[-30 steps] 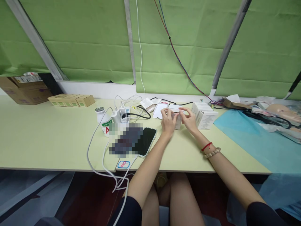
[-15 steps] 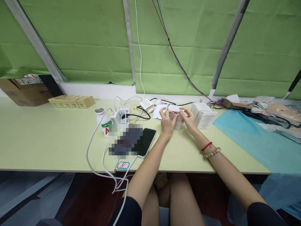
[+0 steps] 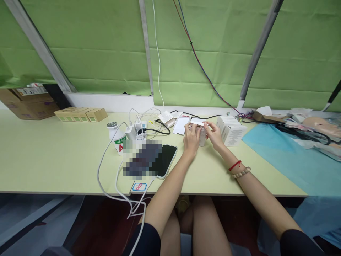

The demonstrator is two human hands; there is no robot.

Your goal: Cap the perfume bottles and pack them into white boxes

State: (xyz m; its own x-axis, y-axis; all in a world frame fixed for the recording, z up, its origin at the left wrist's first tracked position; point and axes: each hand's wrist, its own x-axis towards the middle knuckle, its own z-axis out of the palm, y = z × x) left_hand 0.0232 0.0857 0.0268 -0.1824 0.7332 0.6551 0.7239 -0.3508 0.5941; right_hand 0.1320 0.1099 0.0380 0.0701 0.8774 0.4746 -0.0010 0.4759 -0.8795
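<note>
A small white printed carton (image 3: 202,138) stands on the table between my two hands, its top flap (image 3: 197,122) lifted slightly. My left hand (image 3: 190,138) is closed around the carton's left side, with fingertips at the top edge. On the opposite side, my right hand (image 3: 214,135) pinches the upper right corner by the flap. What is inside the carton cannot be seen. Several similar white cartons (image 3: 231,132) stand together just right of my right hand. A flat white piece of card (image 3: 181,125) lies behind my left hand.
Left of my arm lie a black-screened phone (image 3: 166,160), a blurred-out object and a white bottle (image 3: 116,138). White cables run past a power strip (image 3: 135,131) and over the table's front edge. Small tan boxes (image 3: 81,114) sit far left; blue sheeting (image 3: 290,153) covers the right.
My left hand's fingers have shifted at the carton's top, and the thumb has come up from its front face. The flap sits lower and flatter. My right hand has barely moved.
</note>
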